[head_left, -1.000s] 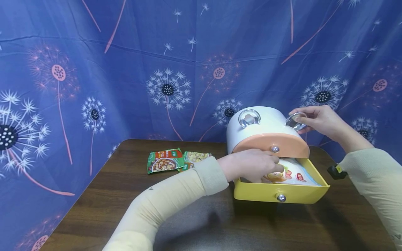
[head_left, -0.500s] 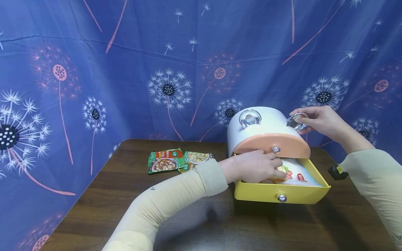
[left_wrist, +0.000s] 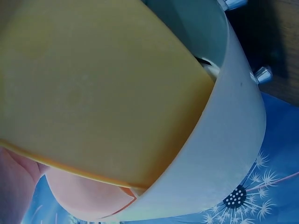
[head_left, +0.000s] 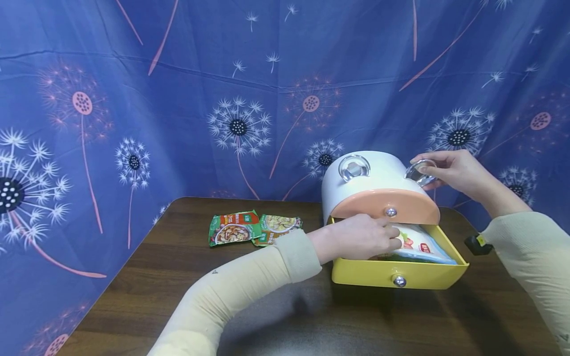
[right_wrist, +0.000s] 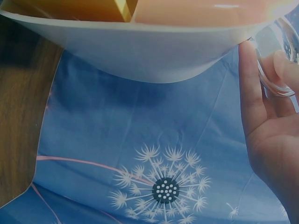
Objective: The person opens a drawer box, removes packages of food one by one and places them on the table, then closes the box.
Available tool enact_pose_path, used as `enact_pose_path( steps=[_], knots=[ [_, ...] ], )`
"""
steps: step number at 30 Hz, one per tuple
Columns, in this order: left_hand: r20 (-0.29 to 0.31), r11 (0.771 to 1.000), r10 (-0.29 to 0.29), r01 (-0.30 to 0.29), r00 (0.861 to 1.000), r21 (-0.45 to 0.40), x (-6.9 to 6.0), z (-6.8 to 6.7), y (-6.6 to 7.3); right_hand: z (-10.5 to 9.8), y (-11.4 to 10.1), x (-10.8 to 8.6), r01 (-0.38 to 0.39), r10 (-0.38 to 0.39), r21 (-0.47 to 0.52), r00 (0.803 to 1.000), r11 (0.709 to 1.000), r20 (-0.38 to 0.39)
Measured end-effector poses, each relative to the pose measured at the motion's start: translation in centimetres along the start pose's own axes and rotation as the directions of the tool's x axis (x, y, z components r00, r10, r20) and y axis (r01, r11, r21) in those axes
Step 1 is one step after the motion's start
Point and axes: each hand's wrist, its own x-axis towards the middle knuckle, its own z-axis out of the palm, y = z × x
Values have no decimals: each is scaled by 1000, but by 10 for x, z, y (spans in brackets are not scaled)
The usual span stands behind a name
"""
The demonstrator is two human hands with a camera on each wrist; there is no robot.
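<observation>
A small white storage box [head_left: 378,170] with a rounded top stands at the right of the table. Its peach upper drawer [head_left: 369,202] is pushed in, while the yellow lower drawer [head_left: 365,273] is pulled out. Inside lies a white and blue food bag [head_left: 425,244] with a strawberry print; something green shows beneath its front edge. My left hand [head_left: 360,237] reaches over the drawer's left wall, curled fingers at the bag's left part, fingertips hidden. My right hand [head_left: 458,173] pinches the shiny round ear [head_left: 418,172] at the box's top right, thumb in front, as the right wrist view also shows.
Two green food packets [head_left: 235,228] lie overlapping on the wooden table [head_left: 178,277], left of the box. A matching round ear [head_left: 354,168] is at the box's top left. A blue dandelion-print cloth [head_left: 187,123] hangs behind. A small black object [head_left: 477,244] sits at my right sleeve.
My left fingers have curled more at the bag. The bag has tilted and shifted, so its blue front edge and green beneath now show. My right hand stays on the ear.
</observation>
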Motion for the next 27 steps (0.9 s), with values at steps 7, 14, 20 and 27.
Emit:
enact_pose_path(
  steps=[7, 14, 20, 27],
  knots=[
    [-14, 999, -47, 47, 999, -15, -3, -1, 1, 0, -1, -2, -10, 10, -14, 1000, 1000, -5],
    [-14, 997, -52, 51, 999, -50, 0, 1, 2, 1, -2, -1, -23, 23, -7, 1000, 1000, 4],
    [24, 994, -60, 62, 998, -87, 2, 1, 4, 1, -3, -1, -18, 18, -5, 1000, 1000, 5],
    [25, 996, -40, 42, 999, -80, 3, -2, 3, 1, -3, -1, -18, 18, -16, 1000, 1000, 1]
  ],
)
